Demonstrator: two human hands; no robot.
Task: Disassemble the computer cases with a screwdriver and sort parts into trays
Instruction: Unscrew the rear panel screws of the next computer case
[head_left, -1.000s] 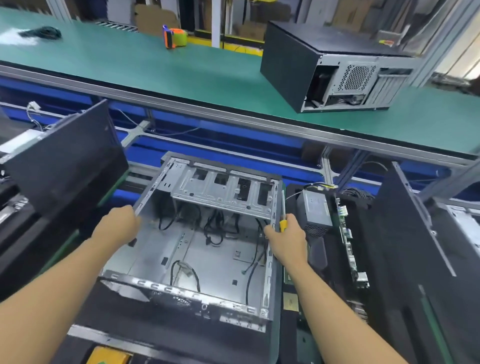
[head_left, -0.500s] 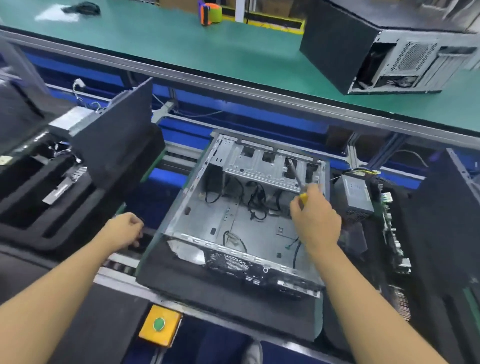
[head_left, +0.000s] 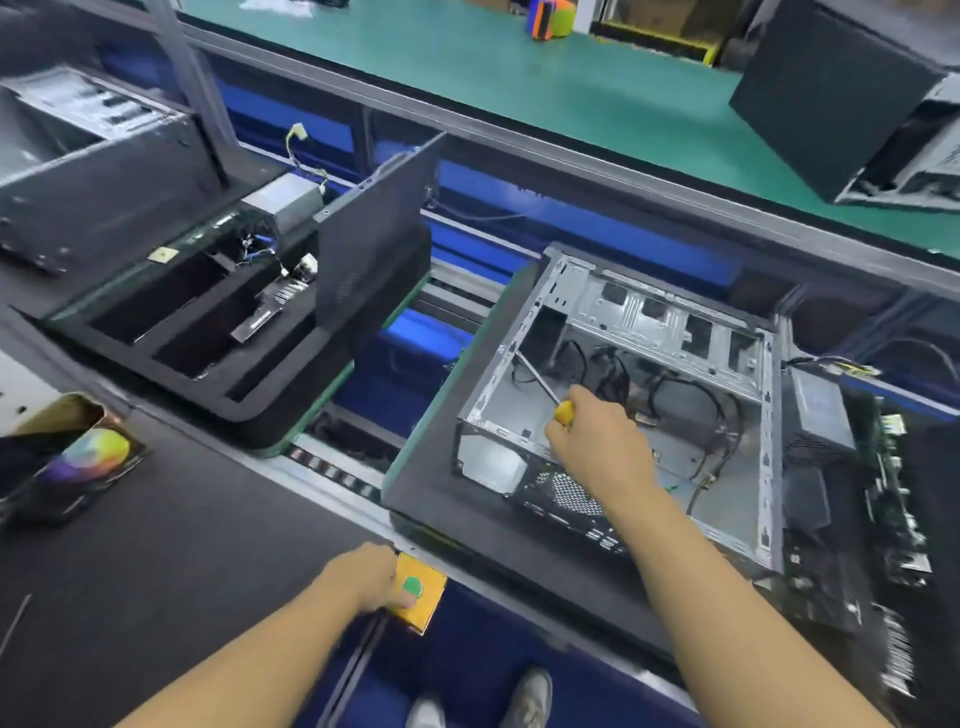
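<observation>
Here's the open silver metal computer case (head_left: 763, 467), lying on its side on a black padded pallet (head_left: 441, 499) and stripped down to loose black cables (head_left: 675, 395). Above the case's near-left corner, the right hand (head_left: 597, 447) has its fingers wrapped tight round the yellow-handled screwdriver (head_left: 563, 413). The thin steel shaft slants up and left, and its tip ends close to the case's left rim. Whether that tip sits in a screw is too blurred to call.

Left of the case and nearer the person, the left hand (head_left: 371, 577) rests on a small yellow control box (head_left: 423, 608). One fingertip is at its round green button (head_left: 413, 586), and the hand grips nothing.

The likely target is a fastener on that left rim. To do it well, the tip should seat square first, with the shaft in line with the screw. Pressure goes on before the turn, and the blade stays clear of the cables. If the button moves the pallet, the turn should wait until the case is at rest.

For sorting, a black foam tray with long compartments (head_left: 270, 410) sits well left of the case, holding a few parts. A grey boxy power supply (head_left: 818, 410) lies just right of it.
</observation>
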